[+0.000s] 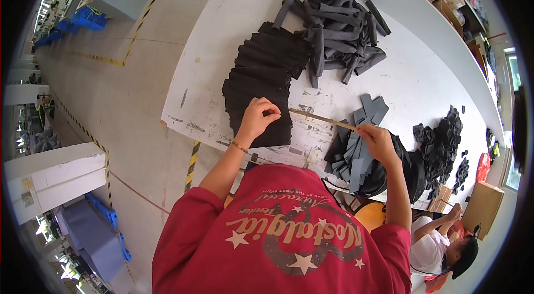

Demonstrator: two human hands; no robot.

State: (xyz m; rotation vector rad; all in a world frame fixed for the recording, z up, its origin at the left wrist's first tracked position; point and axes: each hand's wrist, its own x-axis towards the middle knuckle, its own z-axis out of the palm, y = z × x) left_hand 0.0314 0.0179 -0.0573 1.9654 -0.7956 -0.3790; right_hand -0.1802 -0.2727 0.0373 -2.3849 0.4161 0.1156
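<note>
On the table [423, 80], flat sheets [261, 80] lie left of the heaped strips [340, 30], scraps [442, 141] far right.

The flat black sheets [261, 85] fanned out under the left hand [257, 119] look like matt foam or felt, soft and without shine, and the rolled dark grey strips [339, 27] heaped beyond them have the same dull, slightly fuzzy surface. The thin stick [322, 120] in the right hand [377, 141] looks like pale bare wood or bamboo, while the grey strips [356, 149] beneath it seem smooth, matt foam. The white table [423, 82] is a hard, smooth painted board, scuffed and smudged with dark marks; the left wrist carries a thin shiny metal bracelet [240, 147].
</note>
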